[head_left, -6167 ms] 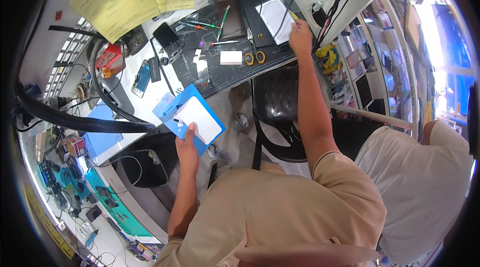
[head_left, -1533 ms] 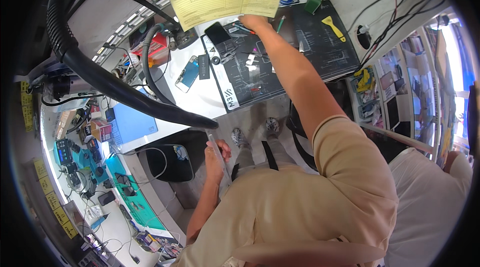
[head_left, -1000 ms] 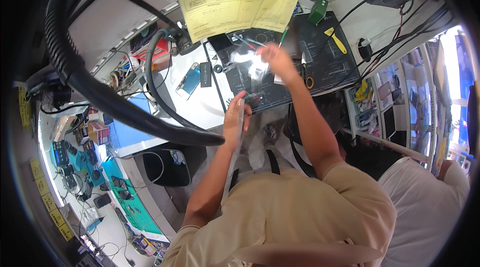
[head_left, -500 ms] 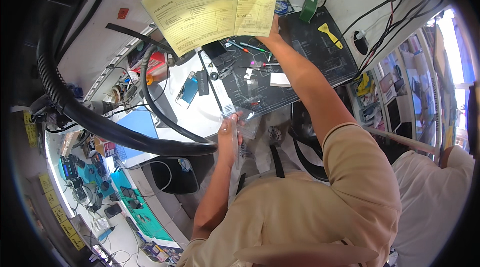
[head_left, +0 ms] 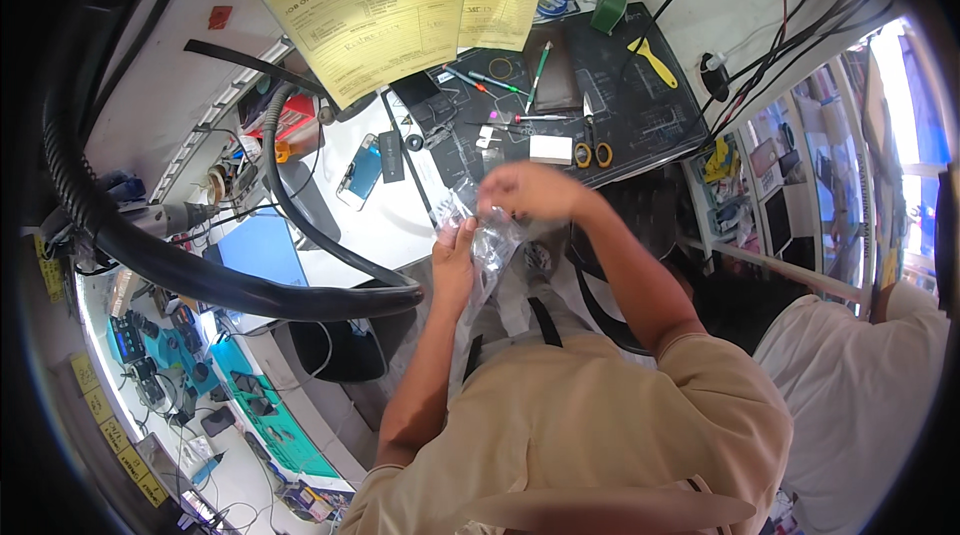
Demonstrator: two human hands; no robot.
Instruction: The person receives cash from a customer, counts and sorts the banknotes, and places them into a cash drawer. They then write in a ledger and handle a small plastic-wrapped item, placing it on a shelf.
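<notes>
My left hand (head_left: pixel 453 263) is closed on a crumpled clear plastic bag (head_left: pixel 492 253) in front of the table's near edge. My right hand (head_left: pixel 540 193) reaches across to the top of the bag; motion smears its fingers, so whether they pinch the plastic is unclear. Just beyond, on a black work mat (head_left: pixel 640 125), lie a small white box (head_left: pixel 551 149), scissors with orange-and-black handles (head_left: pixel 592 143) and a thin screwdriver (head_left: pixel 540 119). A phone with a bluish face (head_left: pixel 364 171) and a flat black piece (head_left: pixel 391 157) rest on the white tabletop to the left.
Two yellow paper forms (head_left: pixel 375 30) cover the far part of the table. A thick black flexible tube (head_left: pixel 230 285) arcs across the left. A yellow scraper (head_left: pixel 655 65) and a green object (head_left: pixel 610 5) sit far right. Another person in white (head_left: pixel 860 395) is at right.
My right hand has come back from the yellow forms to the plastic bag, uncovering the scissors and a dark brown flat object on the mat. The bag now looks more crumpled and spread.
</notes>
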